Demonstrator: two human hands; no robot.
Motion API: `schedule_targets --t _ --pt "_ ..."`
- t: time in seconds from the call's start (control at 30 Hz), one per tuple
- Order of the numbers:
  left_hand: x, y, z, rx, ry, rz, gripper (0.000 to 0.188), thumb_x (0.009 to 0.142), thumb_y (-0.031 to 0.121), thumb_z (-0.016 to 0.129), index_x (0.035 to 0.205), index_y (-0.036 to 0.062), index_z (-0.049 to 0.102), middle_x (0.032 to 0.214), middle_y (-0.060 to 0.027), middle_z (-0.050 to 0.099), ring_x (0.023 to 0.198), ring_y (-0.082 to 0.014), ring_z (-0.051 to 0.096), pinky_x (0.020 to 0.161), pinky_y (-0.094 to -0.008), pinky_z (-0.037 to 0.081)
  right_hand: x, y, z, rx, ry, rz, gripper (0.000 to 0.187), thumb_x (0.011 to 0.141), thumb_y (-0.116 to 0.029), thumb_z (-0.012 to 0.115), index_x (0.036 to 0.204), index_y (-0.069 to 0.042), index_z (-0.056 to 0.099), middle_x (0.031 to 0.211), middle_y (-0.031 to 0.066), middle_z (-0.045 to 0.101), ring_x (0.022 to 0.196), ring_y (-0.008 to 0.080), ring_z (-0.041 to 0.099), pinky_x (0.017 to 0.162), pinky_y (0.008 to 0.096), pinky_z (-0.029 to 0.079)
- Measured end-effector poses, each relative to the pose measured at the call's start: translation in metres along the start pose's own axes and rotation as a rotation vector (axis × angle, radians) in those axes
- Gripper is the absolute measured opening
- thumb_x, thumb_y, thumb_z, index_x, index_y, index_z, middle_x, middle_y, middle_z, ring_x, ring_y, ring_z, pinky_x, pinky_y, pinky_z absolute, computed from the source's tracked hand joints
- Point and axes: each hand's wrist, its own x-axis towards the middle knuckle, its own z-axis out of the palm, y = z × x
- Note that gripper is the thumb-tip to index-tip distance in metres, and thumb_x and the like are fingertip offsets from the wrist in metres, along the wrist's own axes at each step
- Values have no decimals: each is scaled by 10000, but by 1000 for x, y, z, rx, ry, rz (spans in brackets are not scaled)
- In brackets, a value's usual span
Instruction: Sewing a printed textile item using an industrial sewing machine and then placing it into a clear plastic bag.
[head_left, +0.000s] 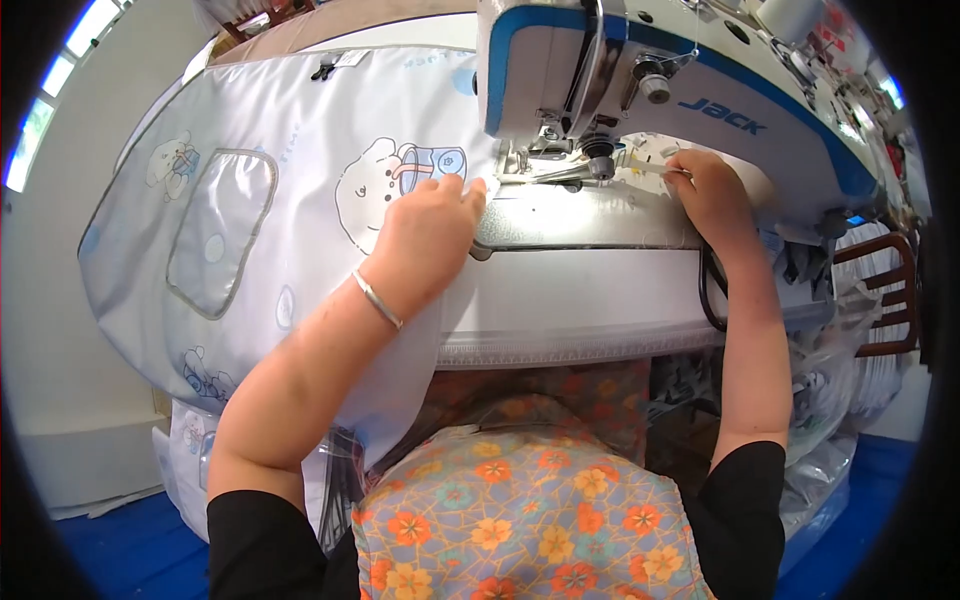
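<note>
A white satiny cloth [330,110] with cartoon bears, blue spots and a grey bound edge spreads over the left of the sewing table. My left hand [425,235], a silver bangle at its wrist, has its fingers bent together on the cloth's right edge, close to the presser foot area [530,165] of a white and blue sewing machine [560,60]. My right hand [710,190] is under the machine's arm, thumb and finger pinching a thin pale strip [650,167] that runs toward the needle area. The needle tip itself is too small to make out.
A clear-windowed pocket [222,235] sits on the cloth, with a black clip [322,72] near its far edge. A ruler strip [580,345] lines the table's front. Clear plastic bags [830,400] and a brown chair [885,290] stand at right.
</note>
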Motion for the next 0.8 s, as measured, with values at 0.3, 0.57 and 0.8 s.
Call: schedule_targets --t 0.3,0.57,0.8 --pt "34 31 5 -35 -54 105 106 761 16 595 848 28 655 888 -139 642 803 -254 689 634 -338 567 -3 26 4 -156 48 230 106 863 -128 631 906 -30 629 896 199 652 894 383 625 756 448 485" --pt "35 35 4 -149 -60 53 128 785 5 570 891 10 642 906 -149 639 814 -273 689 657 -374 570 13 4 15 168 122 -198 194 819 -54 677 1009 -23 651 904 149 684 870 310 658 781 382 501" --pt "25 32 -5 -125 -201 43 130 797 6 548 902 -17 622 927 -180 644 788 -306 686 670 -396 566 20 -4 17 221 -73 -19 88 842 -82 662 859 4 663 778 150 666 727 270 626 700 342 469"
